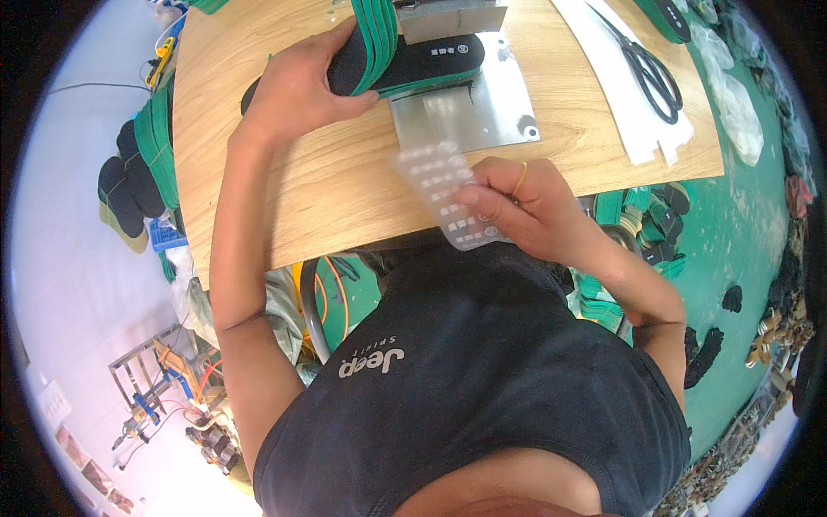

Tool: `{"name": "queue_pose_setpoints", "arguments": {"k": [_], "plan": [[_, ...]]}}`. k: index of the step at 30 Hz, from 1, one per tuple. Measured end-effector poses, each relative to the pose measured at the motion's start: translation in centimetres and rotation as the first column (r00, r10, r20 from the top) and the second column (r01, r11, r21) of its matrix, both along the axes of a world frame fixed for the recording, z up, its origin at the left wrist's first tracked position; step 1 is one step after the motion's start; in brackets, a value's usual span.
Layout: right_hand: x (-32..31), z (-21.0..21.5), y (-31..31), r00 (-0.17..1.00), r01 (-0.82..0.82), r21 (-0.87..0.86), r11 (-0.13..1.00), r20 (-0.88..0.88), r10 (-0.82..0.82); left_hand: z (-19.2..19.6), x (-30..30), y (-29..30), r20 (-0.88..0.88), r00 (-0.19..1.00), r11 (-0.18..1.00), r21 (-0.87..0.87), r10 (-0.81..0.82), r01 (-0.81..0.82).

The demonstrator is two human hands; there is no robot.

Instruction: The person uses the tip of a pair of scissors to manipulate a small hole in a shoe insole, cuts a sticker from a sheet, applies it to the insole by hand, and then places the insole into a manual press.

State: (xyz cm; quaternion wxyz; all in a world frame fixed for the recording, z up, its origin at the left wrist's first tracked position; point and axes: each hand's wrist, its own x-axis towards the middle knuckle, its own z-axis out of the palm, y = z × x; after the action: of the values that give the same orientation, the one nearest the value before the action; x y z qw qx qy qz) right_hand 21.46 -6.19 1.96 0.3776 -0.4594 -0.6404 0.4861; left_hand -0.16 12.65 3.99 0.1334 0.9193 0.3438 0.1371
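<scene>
My left hand (297,96) is closed around a bunch of black and green shoe insoles (373,43) at the far left part of the table, its thumb pointing right. One black insole (435,60) with small white print lies flat with its green edge toward me, on a shiny metal plate (508,108). Between thumb and fingers, my right hand (525,202) pinches a translucent sheet (448,194) with rows of white print. The sheet is slightly blurred and hangs over the table's near edge, in front of my chest.
The wooden table (319,189) carries an upright metal bracket (455,24) behind the insole. Black-handled scissors (650,77) lie on white paper (616,103) at the right. More insoles (155,155) hang beyond the left edge, and others (659,224) are heaped below the right.
</scene>
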Motion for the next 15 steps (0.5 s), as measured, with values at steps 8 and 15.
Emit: {"name": "queue_pose_setpoints", "arguments": {"k": [8,15], "plan": [[0.5,0.7,0.6,0.998,-0.069,-0.177,0.982,-0.010,0.068,-0.9,-2.6,0.7,0.430,0.875,0.930,-0.362,0.224,-0.060],[0.8,0.0,6.4,0.959,0.172,-0.519,0.837,-0.106,-0.263,-2.3,-5.1,2.1,0.749,0.543,0.895,-0.446,0.380,-0.011]]}}
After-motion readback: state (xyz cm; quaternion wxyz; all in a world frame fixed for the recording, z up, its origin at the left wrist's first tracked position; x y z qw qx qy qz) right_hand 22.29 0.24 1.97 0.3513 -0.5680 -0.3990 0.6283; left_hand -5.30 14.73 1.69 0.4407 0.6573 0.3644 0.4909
